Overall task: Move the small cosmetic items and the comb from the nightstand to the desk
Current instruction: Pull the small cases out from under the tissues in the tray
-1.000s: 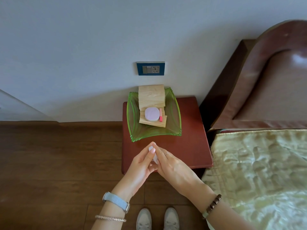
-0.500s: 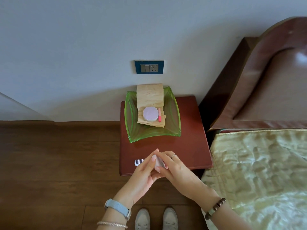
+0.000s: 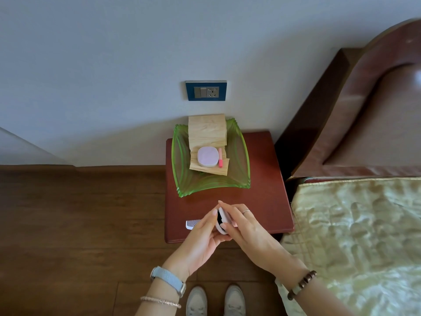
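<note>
White compact case [image 3: 222,221], possibly hinged ajar, being clasped between left hand [image 3: 201,236] and right hand [image 3: 247,231] above nightstand [image 3: 268,201] front edge, white comb [image 3: 192,224] lying beside: advise pinching both halves firmly, keeping it closed while carrying.

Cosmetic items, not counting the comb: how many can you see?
3: a lilac compact and pink tube on the wooden stand in the green dish, one white case between both hands. Others may be hidden.
</note>
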